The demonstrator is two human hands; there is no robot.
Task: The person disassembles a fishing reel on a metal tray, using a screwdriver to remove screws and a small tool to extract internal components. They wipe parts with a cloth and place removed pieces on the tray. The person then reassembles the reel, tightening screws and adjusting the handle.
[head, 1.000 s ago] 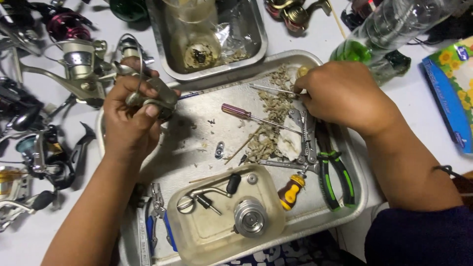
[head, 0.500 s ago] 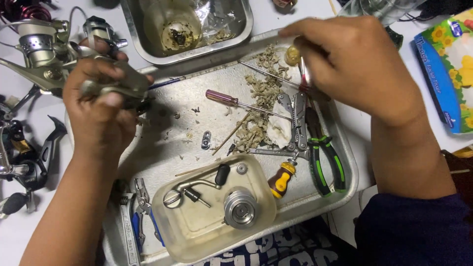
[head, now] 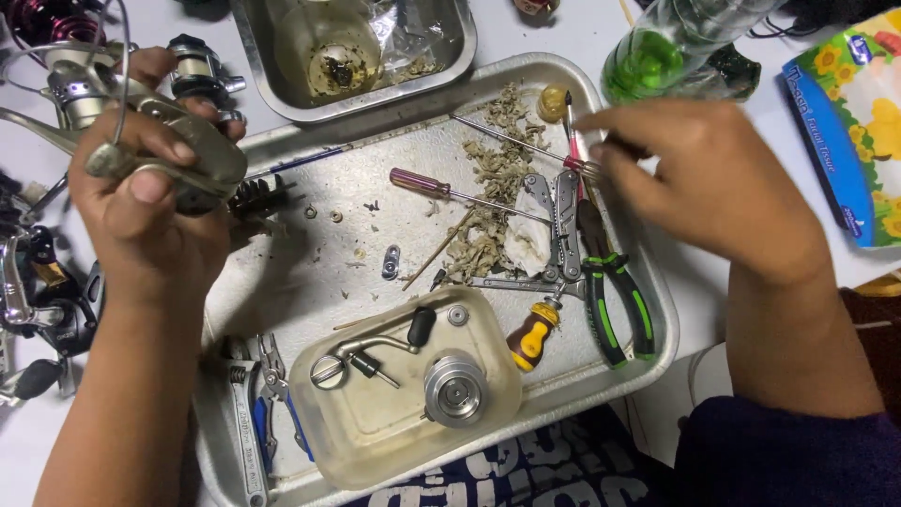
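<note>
Holding a fishing reel body in the left hand, grip wrapped tight around it above the left edge of the metal tray; reaching with the right hand, fingers narrowed onto a thin brush at the tray's far right corner. Better keeping the reel steady over the tray and lifting the brush by its handle, clear of the pliers and red screwdriver. Working on a crowded white table, with other reels lying at the left, a second steel tray behind and a green bottle to the right.

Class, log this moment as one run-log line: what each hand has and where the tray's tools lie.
left hand: grips reel body | right hand: at small brush | metal tray: screwdriver, pliers
</note>
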